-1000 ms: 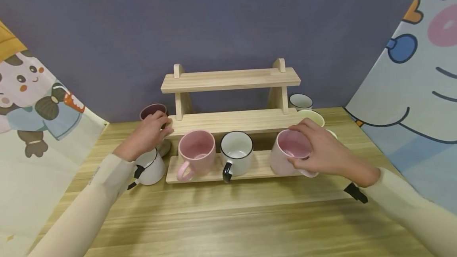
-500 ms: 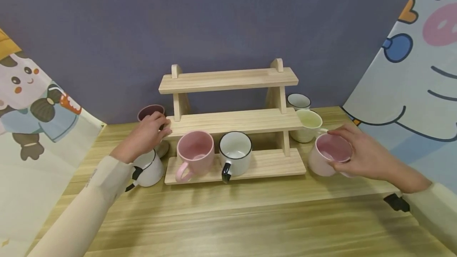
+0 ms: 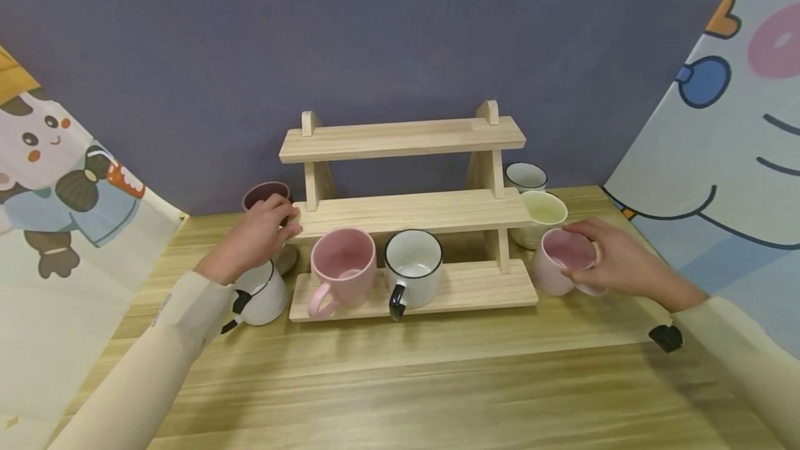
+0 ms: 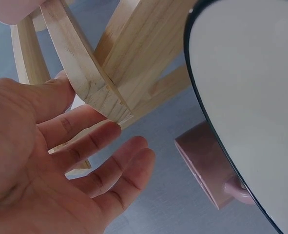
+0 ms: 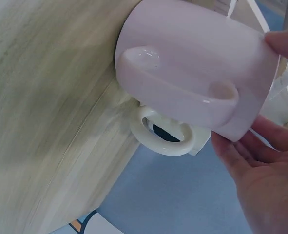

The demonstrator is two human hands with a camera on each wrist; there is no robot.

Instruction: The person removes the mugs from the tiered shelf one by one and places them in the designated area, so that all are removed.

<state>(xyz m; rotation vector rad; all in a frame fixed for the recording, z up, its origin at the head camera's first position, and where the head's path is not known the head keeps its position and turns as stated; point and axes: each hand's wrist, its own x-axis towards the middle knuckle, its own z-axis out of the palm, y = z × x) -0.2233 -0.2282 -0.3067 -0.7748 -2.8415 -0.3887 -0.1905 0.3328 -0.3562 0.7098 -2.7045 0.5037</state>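
Observation:
My right hand (image 3: 619, 260) grips a pink mug (image 3: 550, 275) near its rim, off the right end of the wooden three-tier rack (image 3: 400, 212). In the right wrist view this mug (image 5: 178, 78) has its handle toward the camera, and its base is close to the tabletop. At the other end, my left hand (image 3: 259, 233) pinches the rack's middle board; the left wrist view has thumb and forefinger on the board end (image 4: 102, 100), the other fingers loosely spread. On the bottom tier stand another pink mug (image 3: 344, 262) and a black-rimmed white mug (image 3: 415, 266).
Behind the held mug are a pale yellow-green mug (image 3: 540, 217) and a black-rimmed white mug (image 3: 525, 176). Beside the rack's left end stand another white mug (image 3: 265, 301) and a dark pink mug (image 3: 265, 193), partly behind my left hand. Printed cloths hang at both sides.
My right hand has carried the pink mug from the bottom tier's right end to the right of the rack, then slightly back toward the yellow-green mug. The left hand stays on the rack.

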